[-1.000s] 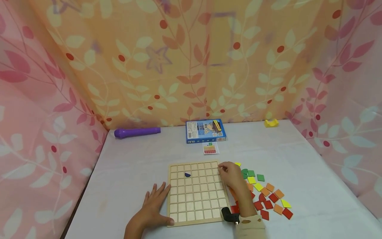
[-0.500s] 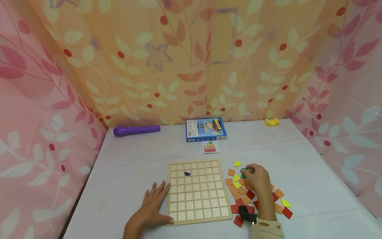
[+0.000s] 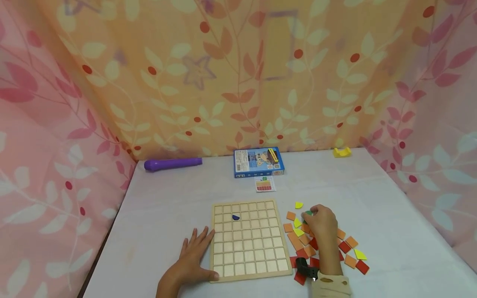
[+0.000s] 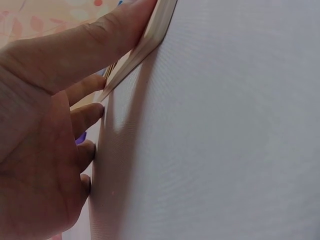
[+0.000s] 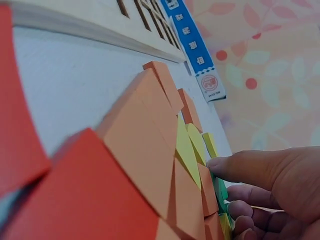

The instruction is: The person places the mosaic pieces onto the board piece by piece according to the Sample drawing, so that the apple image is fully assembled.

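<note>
Green tile [image 3: 307,213]: on the desk [image 3: 391,215] at the far edge of the loose pile, at about 3 o'clock from the wooden grid board [image 3: 249,239]; it lies under the tips of the right hand's fingers [image 5: 235,167], peeking out at their 10 o'clock side.
Right hand [image 3: 319,223]: knuckles up over the pile, fingers curled down onto the green tile; in the right wrist view the thumb and fingertips close on its edge, a pinching hold.
Loose tiles: orange tiles [image 3: 298,240], red tiles [image 3: 350,254] and yellow tiles [image 3: 298,205] spread around the hand, from 9 o'clock round to 4 o'clock of it.
Left hand [image 3: 191,258]: flat on the desk, fingers straight and spread, touching the board's left edge near its near corner; released, holding nothing.
Board: one dark blue piece [image 3: 235,217] sits in a cell near the far left.
Beyond the board, 12 o'clock: small card [image 3: 265,184], then blue box [image 3: 258,162].
Far left, 11 o'clock: purple cylinder [image 3: 172,164].
Far right, 1 o'clock: small yellow object [image 3: 341,152].
</note>
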Demonstrator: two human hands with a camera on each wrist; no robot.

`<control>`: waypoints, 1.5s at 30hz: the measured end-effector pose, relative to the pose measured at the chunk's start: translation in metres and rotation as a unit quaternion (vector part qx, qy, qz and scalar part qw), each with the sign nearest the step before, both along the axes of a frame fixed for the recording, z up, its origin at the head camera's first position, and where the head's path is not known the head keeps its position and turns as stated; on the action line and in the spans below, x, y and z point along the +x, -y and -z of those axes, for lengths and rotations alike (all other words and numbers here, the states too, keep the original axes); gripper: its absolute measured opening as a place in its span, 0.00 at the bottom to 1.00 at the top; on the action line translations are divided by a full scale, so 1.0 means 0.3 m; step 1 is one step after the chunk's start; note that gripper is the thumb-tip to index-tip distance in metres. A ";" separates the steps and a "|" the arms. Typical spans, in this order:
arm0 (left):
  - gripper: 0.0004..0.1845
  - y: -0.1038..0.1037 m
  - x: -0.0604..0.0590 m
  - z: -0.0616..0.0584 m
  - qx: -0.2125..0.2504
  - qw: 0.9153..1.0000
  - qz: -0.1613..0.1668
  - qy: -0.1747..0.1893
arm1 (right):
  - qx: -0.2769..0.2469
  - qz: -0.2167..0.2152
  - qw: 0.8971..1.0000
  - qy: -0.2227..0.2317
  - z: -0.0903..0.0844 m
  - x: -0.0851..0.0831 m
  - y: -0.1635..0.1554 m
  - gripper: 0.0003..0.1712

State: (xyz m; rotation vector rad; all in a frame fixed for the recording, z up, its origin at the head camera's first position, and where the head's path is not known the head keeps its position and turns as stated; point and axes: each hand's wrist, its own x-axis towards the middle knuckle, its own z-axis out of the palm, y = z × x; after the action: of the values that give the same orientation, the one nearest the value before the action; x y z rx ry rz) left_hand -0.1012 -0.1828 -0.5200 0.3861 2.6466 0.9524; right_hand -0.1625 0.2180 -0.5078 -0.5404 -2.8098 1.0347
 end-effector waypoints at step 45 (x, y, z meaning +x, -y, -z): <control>0.67 0.001 0.014 -0.015 0.008 1.000 -0.001 -0.003 | 0.021 -0.096 0.995 -0.001 -0.051 -0.048 0.064 0.17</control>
State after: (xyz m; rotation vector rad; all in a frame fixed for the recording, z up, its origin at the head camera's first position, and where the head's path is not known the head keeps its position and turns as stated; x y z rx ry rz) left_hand -0.0971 -0.1831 -0.5155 0.3918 2.6472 0.9755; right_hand -0.1768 0.1989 -0.4926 -0.2699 -2.9190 1.0042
